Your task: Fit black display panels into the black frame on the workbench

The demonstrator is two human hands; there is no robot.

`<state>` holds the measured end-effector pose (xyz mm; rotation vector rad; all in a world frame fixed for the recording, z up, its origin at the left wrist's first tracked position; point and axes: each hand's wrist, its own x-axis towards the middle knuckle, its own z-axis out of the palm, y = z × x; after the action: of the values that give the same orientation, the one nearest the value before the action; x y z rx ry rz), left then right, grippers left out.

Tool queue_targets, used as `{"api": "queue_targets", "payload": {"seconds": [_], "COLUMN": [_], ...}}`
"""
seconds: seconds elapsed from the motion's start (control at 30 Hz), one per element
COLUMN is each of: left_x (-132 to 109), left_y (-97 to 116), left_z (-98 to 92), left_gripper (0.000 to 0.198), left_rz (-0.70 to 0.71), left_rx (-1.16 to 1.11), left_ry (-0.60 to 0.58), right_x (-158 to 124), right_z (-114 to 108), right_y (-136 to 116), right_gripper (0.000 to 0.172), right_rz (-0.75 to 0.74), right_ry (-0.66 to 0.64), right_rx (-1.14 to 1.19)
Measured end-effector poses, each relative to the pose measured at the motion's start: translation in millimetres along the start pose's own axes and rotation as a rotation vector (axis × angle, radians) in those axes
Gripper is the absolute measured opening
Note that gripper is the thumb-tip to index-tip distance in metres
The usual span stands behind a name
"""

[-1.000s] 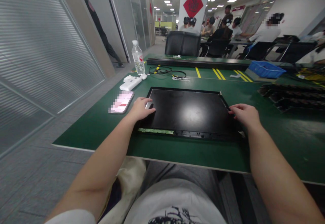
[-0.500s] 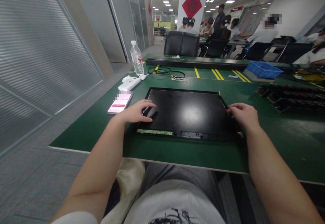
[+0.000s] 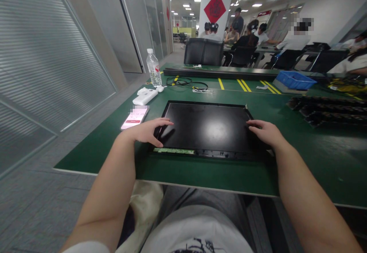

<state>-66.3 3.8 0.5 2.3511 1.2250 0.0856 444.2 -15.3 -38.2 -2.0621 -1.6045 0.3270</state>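
Observation:
A black flat display panel [image 3: 206,128] lies face up on the green table [image 3: 200,171], with a green circuit strip [image 3: 173,151] along its near edge. My left hand [image 3: 147,130] rests on the panel's near left corner, fingers spread and lying flat. On the panel's right edge sits my right hand [image 3: 265,132], its fingers stretched across the surface. Neither hand holds anything.
A phone [image 3: 134,117] with a lit screen lies left of the panel. Behind it are a white device [image 3: 145,96], a water bottle [image 3: 154,68] and black cables [image 3: 186,82]. A blue bin [image 3: 296,79] and dark trays [image 3: 323,107] stand at right. Several people sit at tables in the background.
My left hand has slid toward me along the panel's left edge and spread its fingers. My right hand has shifted inward onto the panel. The camera view has tilted slightly.

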Motion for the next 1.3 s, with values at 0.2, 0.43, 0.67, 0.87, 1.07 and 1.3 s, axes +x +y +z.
{"api": "queue_targets", "payload": {"seconds": [0.2,0.43,0.67,0.87,1.07,1.3], "left_x": [-0.3,0.3,0.3,-1.5,-1.9,-1.8], "left_y": [1.5,2.0,3.7,6.9,7.1,5.2], "left_z": [0.2,0.4,-0.1,-0.5,0.1,0.9], "left_gripper": [0.109,0.109,0.108,0.1,0.098,0.094], "left_rz": [-0.007,-0.017,-0.001,0.02,0.013,0.026], "left_rx": [0.001,0.026,0.057,0.06,0.056,0.019], "left_ry": [-0.021,0.012,0.047,0.062,0.062,0.013], "right_x": [0.1,0.5,0.4,0.1,-0.9,-1.1], "right_z": [3.1,3.5,4.9,7.7,7.6,9.7], "right_y": [2.6,3.0,2.6,2.6,1.7,1.5], "right_gripper": [0.032,0.03,0.028,0.027,0.027,0.026], "right_rz": [-0.053,-0.082,-0.103,-0.129,-0.122,-0.124], "right_ry": [-0.062,-0.078,-0.086,-0.068,-0.065,-0.061], "right_rx": [-0.01,-0.009,-0.004,-0.006,-0.018,-0.008]}}
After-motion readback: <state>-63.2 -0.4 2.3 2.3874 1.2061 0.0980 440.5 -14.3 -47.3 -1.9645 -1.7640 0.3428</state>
